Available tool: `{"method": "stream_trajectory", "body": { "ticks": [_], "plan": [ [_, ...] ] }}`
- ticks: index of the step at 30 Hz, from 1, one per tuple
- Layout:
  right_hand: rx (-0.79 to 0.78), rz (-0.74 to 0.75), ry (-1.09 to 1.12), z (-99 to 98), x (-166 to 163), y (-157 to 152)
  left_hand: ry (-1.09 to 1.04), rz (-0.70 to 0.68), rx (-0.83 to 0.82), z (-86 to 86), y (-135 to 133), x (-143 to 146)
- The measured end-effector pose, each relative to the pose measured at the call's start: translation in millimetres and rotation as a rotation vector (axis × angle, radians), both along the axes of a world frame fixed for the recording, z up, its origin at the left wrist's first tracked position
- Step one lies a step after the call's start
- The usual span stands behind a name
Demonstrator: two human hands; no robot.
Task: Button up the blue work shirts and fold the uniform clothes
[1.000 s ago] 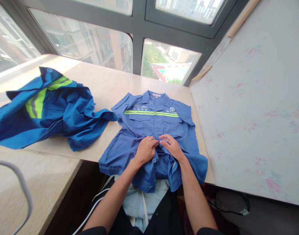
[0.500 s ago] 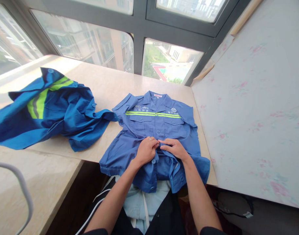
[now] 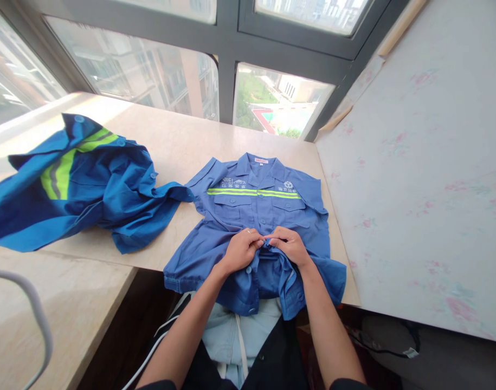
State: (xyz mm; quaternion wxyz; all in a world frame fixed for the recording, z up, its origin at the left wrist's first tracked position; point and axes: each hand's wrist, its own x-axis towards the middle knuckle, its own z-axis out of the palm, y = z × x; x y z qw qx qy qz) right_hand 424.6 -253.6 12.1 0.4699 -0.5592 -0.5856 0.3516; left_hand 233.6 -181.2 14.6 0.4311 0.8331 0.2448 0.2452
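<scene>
Your left hand (image 3: 242, 250) and right hand (image 3: 290, 246), just beside each other, each pinch the blue shirt (image 3: 253, 214) closely at its front opening.

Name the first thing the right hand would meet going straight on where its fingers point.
Likely the left hand: the right hand points its fingers at it over the blue work shirt, fingertips almost touching, though any gap is unclear.
</scene>
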Motion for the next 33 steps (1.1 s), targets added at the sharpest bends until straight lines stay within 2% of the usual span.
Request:
{"method": "stream_trajectory", "body": {
  "ticks": [8, 16, 22, 28, 33],
  "plan": [
    [-0.02, -0.035, -0.037, 6.5, -7.8, 0.2, -0.079, -0.005, -0.077, -1.4, 0.6, -0.1],
    [-0.049, -0.069, -0.053, 8.7, -10.3, -0.4, -0.082, 0.052, -0.11, -1.9, -1.1, 1.0],
    [-0.051, -0.045, -0.048, 9.1, -10.8, -0.3, -0.131, 0.075, -0.134, -3.0, -1.0, 1.0],
    [-0.048, -0.064, -0.054, 7.1, -6.1, -1.6, -0.31, 0.215, -0.276, -1.2, 6.1, -8.2],
    [-0.11, -0.111, 0.126, 4.0, 1.9, -1.8, -0.301, 0.246, -0.355, 2.0, 4.0, -10.7]
  ]
}}
